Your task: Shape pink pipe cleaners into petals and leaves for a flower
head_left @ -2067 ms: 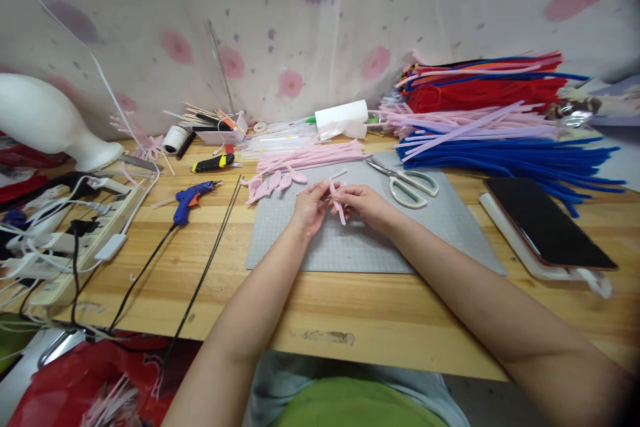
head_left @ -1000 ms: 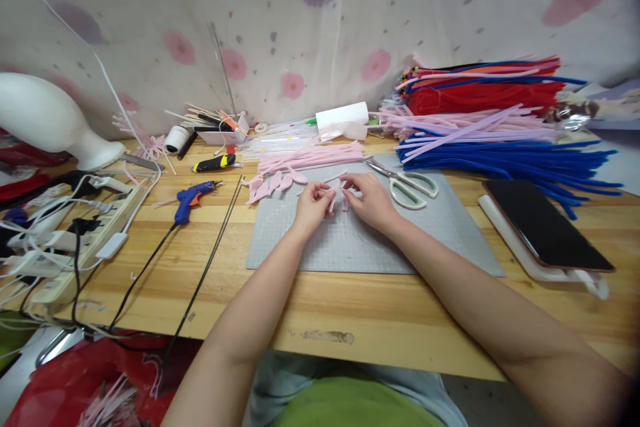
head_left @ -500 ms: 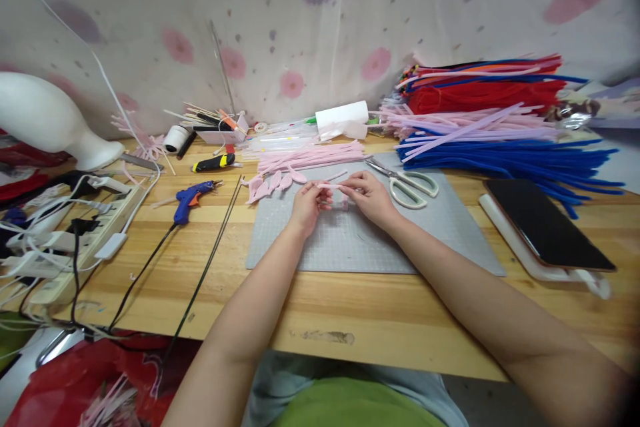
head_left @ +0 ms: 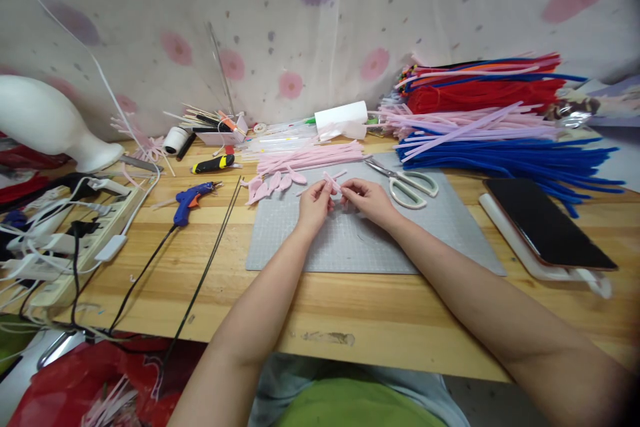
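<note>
Between my two hands is a short pink pipe cleaner point(head_left: 331, 181), held above the grey cutting mat point(head_left: 350, 250). My left hand point(head_left: 317, 205) pinches it from the left, and my right hand point(head_left: 367, 200) grips its other part with thumb and forefinger. How the piece is bent between the fingertips is too small to make out. Several pink leaf-shaped pieces point(head_left: 273, 185) lie left of my left hand at the mat's upper edge. A pile of pink pipe cleaners point(head_left: 310, 156) lies behind the hands. Scissors point(head_left: 407, 188) with pale handles rest right of my right hand.
A blue glue gun point(head_left: 189, 203), a yellow-black utility knife point(head_left: 213, 163) and thin dark rods point(head_left: 213, 253) lie left. A power strip point(head_left: 90, 247) with cables fills the far left. Blue pipe cleaners point(head_left: 500, 157) and a phone point(head_left: 547, 223) are at right.
My left hand has turned and shifted slightly right, closer to my right hand. The pink pipe cleaner, roughly level before, now slants upward at the left fingertips.
</note>
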{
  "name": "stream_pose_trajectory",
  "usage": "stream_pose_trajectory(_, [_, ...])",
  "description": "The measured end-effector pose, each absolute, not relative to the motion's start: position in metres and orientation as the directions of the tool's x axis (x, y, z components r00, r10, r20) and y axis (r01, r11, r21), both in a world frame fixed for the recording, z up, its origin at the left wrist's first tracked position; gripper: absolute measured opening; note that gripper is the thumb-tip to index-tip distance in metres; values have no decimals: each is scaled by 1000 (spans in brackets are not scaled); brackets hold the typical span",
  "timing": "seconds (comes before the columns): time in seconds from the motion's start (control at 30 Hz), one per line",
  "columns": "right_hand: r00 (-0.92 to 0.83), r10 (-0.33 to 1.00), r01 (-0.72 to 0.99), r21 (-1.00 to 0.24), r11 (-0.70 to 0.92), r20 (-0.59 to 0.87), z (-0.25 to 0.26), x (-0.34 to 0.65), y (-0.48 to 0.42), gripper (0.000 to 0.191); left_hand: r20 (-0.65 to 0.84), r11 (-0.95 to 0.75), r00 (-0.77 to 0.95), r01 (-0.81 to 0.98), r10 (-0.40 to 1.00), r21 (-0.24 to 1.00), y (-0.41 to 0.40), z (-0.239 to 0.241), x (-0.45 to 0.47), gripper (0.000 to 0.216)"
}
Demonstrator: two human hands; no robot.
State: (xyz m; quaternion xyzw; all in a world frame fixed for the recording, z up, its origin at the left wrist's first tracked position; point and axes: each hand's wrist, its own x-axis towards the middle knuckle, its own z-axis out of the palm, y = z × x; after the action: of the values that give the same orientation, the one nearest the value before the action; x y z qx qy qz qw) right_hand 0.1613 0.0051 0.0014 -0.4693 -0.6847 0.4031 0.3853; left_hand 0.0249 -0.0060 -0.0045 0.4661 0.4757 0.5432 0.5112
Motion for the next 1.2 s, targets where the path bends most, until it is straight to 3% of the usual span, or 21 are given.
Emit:
stream_pose_trajectory(0.13, [-313,933,312,-908,280,180,5,162,3,29,49,-54,-51,-114,997,992,-5,-4,24,29])
stream_pose_trajectory(0.27, [-32,969,262,-933,245,245,3,176,17,34,17,-59,-228,-178,973,982,-1,-2,14,26])
stream_pose_trajectory(0.33, [104,977,247,-956,157,187,-3,189,29,33,1,-57,-290,-185,957,981,0,-1,8,24])
stream_pose_trajectory(0.47, [161,980,357,-933,55,120,-15,211,46,30,31,-83,-303,-162,953,983,2,-2,2,21])
stream_pose_trajectory(0.63, [-17,994,588,-804,95,105,-11,219,47,25,55,-89,-262,-121,964,989,3,-5,4,17])
stream_pose_trajectory(0.8, [-268,950,790,-528,313,161,-2,213,37,26,42,-56,-195,-70,980,996,2,-7,6,17])
stream_pose_trajectory(0.93, [-326,922,851,-360,382,207,0,207,32,28,34,-34,-91,1,995,999,1,-11,6,25])
stream_pose_trajectory(1.0, [-277,935,842,-412,348,222,1,205,31,29,19,-19,-92,-6,996,1000,1,-12,6,23])
stream_pose_trajectory(1.07, [-202,952,786,-541,297,230,2,203,31,28,0,-7,-119,-55,993,998,1,-11,6,22])
stream_pose_trajectory(1.2, [-104,975,539,-813,219,194,4,196,31,29,-28,-4,-164,-191,986,982,0,-5,7,20])
